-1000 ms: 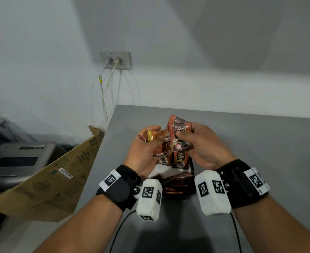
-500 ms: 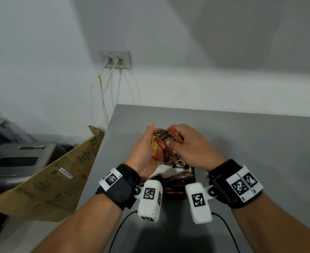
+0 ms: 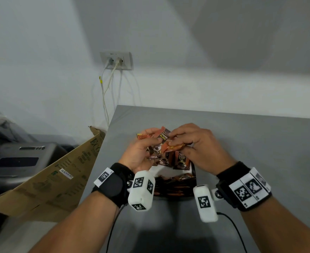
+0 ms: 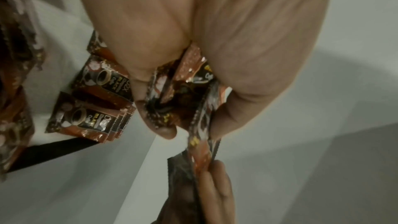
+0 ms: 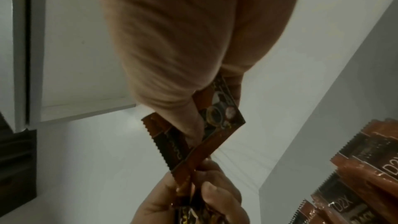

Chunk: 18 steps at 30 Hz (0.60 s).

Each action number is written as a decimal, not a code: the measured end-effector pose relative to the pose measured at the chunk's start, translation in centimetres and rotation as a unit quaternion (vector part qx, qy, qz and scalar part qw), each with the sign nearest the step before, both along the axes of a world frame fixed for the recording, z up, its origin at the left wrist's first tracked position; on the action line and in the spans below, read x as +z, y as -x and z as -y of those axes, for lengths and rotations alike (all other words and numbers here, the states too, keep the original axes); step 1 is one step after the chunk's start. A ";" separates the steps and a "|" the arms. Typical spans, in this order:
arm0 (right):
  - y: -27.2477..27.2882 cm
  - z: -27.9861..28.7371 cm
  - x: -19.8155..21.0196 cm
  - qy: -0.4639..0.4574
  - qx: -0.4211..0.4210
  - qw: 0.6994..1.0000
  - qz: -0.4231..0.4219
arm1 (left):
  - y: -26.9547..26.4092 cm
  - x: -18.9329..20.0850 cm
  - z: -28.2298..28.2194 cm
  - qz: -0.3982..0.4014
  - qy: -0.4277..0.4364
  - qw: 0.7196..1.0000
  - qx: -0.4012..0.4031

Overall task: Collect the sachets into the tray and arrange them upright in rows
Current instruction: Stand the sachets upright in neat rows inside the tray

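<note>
Over the far end of the tray [image 3: 193, 170], both hands hold small orange-and-black coffee sachets. My left hand [image 3: 143, 149] grips a loose bunch of sachets [image 3: 160, 138]; the left wrist view shows them fanned between thumb and fingers [image 4: 183, 91]. My right hand [image 3: 196, 143] pinches sachets [image 5: 215, 117] at the same bunch, fingertips touching the left hand's. Below the hands, upright sachets [image 3: 181, 160] stand at the tray's far end on its white floor [image 4: 58, 28]. More sachets [image 3: 174, 185] lie in a dark pile at the tray's near end.
The tray sits near the left edge of a grey table [image 3: 250, 143]. A cardboard sheet [image 3: 46, 181] leans off the left side beside a grey printer [image 3: 19, 161]. A wall socket [image 3: 116, 60] with white cables hangs behind. A black cable [image 3: 230, 227] trails from my right wrist.
The right hand, which held a sachet raised upright, has come down and left onto the left hand's bunch; its wrist has rolled outward. The left hand has stayed in place.
</note>
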State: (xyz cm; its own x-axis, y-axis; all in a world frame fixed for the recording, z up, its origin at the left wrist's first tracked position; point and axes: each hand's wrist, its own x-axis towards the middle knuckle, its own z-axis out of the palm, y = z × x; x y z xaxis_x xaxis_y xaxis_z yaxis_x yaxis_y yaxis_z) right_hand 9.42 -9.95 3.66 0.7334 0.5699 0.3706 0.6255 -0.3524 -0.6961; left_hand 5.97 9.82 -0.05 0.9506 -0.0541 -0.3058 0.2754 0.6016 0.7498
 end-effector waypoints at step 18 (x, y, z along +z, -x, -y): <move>1.3 -5.1 0.1 -0.322 -0.168 0.811 -0.459 | -0.5 0.7 2.9 0.051 -0.022 0.997 0.061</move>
State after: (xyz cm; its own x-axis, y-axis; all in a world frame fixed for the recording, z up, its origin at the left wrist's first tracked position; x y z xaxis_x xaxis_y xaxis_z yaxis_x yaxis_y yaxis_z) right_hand 8.11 -4.87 3.80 0.9426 0.1857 -0.2776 -0.3158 0.2249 -0.9218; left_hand 6.50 6.87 0.65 0.9754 0.0753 -0.2070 0.1235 0.5913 0.7969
